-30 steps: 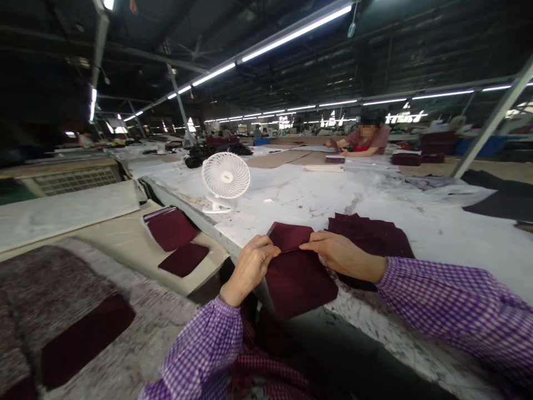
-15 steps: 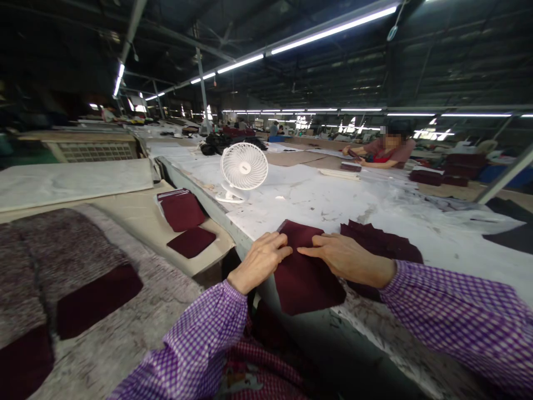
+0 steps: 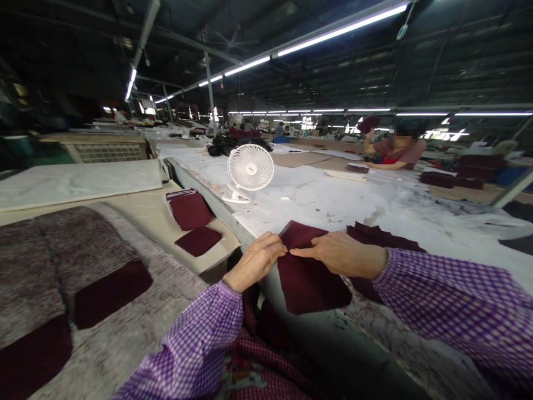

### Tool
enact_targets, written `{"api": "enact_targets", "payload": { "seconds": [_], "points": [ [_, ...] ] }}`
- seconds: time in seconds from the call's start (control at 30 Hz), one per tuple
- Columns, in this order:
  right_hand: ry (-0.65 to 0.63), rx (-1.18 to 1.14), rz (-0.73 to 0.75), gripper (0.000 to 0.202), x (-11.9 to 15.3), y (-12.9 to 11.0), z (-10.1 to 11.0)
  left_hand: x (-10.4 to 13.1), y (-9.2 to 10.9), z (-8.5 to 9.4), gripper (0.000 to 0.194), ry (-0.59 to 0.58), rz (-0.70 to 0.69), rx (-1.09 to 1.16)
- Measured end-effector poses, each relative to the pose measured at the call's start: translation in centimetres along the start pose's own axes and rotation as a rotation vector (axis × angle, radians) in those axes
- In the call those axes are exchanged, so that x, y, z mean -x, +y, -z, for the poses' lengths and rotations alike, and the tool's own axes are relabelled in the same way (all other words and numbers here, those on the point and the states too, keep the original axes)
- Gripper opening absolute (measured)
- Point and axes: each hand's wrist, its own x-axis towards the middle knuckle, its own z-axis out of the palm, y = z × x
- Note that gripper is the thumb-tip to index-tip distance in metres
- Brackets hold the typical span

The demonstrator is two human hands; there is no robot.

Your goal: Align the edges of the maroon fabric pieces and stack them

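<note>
A stack of maroon fabric pieces (image 3: 314,283) lies at the near edge of the white-covered table, its front corner hanging over. At its left edge my left hand (image 3: 258,260) is closed, thumb and fingertips pinching the fabric. My right hand (image 3: 343,254) rests over the stack with the index finger stretched out, its tip on the fabric close to my left fingertips. The other right fingers are bent and partly hidden. Beside my right hand is a looser, jagged-edged pile of maroon fabric (image 3: 385,238), partly covered by my wrist.
A white clip fan (image 3: 251,168) stands on the white-covered table (image 3: 303,200). On the lower surface to the left are a maroon fabric stack (image 3: 189,210), a single piece (image 3: 199,240) and a dark piece (image 3: 114,293). A co-worker (image 3: 400,150) is across the table.
Both hands have shifted left across the stack; my left fingers are now at its edge and my right index fingertip has followed. The co-worker has raised a maroon piece.
</note>
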Motion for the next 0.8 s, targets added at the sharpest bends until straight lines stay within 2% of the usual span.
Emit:
{"api": "enact_targets", "payload": {
  "seconds": [0.1,0.27,0.4,0.47,0.67,0.8],
  "points": [
    [0.001,-0.004,0.021,0.072,-0.2,0.2,0.1,0.2,-0.3,-0.1,0.02,0.035,0.049,0.055],
    [-0.012,0.039,0.084,0.072,-1.0,0.3,0.6,0.7,-0.5,0.1,0.025,0.02,0.037,0.061],
    [0.001,0.041,0.118,0.073,-1.3,0.4,0.6,0.9,-1.0,0.2,0.018,0.108,0.176,0.265],
    [0.018,0.034,0.126,0.074,-1.2,0.5,0.5,0.9,-1.1,0.1,0.015,0.114,0.225,0.291],
    [0.014,0.024,0.145,0.073,-1.3,0.8,0.3,0.4,-0.5,0.0,0.016,0.067,0.18,0.252],
    [0.048,0.058,0.159,0.071,-1.5,0.3,0.3,0.6,-0.8,0.1,0.018,0.07,0.194,0.324]
  ]
}}
